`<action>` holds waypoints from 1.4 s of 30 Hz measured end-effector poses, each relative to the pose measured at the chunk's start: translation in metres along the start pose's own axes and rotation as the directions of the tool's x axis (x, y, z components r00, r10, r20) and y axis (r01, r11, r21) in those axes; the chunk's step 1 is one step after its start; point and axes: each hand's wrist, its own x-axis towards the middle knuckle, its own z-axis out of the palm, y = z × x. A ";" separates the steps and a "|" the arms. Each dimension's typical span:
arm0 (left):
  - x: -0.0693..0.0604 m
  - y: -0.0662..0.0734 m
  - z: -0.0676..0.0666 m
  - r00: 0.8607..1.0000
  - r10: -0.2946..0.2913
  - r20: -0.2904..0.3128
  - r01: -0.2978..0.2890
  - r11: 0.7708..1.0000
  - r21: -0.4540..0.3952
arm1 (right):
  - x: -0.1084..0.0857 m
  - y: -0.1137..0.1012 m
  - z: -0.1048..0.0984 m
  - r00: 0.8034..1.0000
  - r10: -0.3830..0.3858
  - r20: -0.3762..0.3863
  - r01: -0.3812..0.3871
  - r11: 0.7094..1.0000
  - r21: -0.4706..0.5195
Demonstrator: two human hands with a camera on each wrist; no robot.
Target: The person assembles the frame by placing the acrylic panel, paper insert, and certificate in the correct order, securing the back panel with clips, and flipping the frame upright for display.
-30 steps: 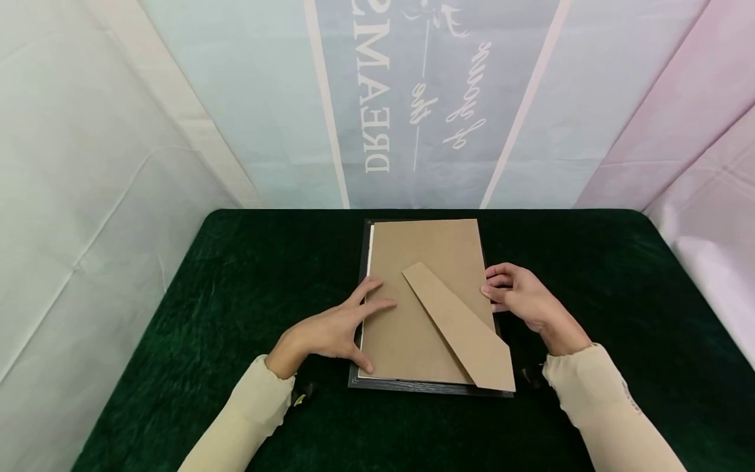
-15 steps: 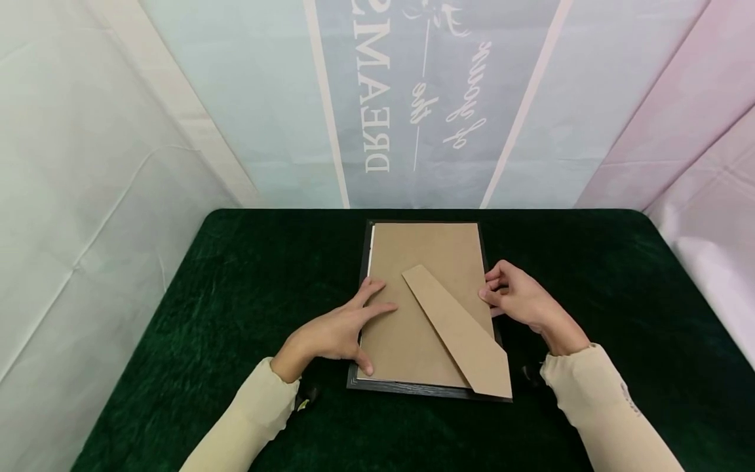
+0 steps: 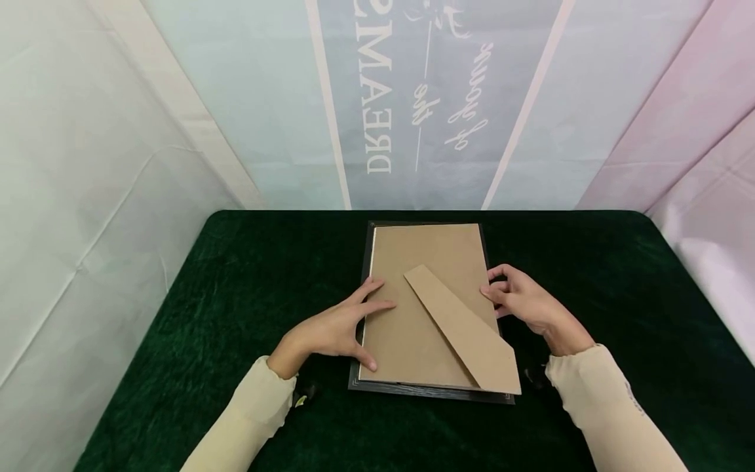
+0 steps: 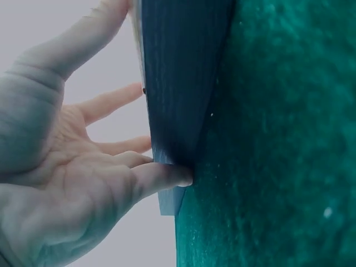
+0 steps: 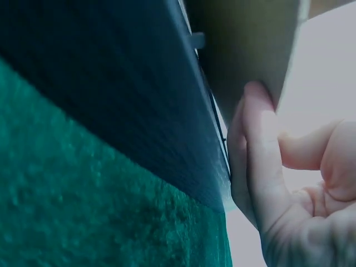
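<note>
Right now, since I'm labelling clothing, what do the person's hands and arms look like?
The left hand and right hand are ungloved. The left sleeve and right sleeve are long, cream and rumpled at the ends; the right bears dark markings too small to read.

Black frame is lying back up between the left hand and right hand. Tan board is covering its back, plain, left edge sitting under the left hand's spread fingers, right edge standing off the frame where the right hand is pinching it. Tan stand leg is slanting across the board, narrow end pointing away between both hands, wide end overhanging the near corner on the right hand's side.
</note>
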 end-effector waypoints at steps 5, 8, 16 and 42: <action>0.001 -0.001 -0.001 1.000 -0.026 -0.002 0.026 1.000 0.001 | -0.001 0.001 0.000 1.000 -0.009 0.006 0.008 1.000 0.011; 0.001 0.000 0.000 1.000 -0.029 -0.003 0.029 0.999 0.015 | -0.001 0.001 0.001 1.000 -0.008 -0.004 0.008 1.000 0.000; 0.000 0.000 0.000 0.999 -0.035 0.029 0.034 0.999 0.033 | -0.001 -0.007 0.011 0.994 0.020 -0.109 -0.042 0.979 -0.199; -0.001 0.005 0.006 0.982 0.140 0.130 -0.146 0.989 0.037 | -0.005 -0.012 0.016 0.950 -0.080 -0.302 -0.075 0.881 -0.467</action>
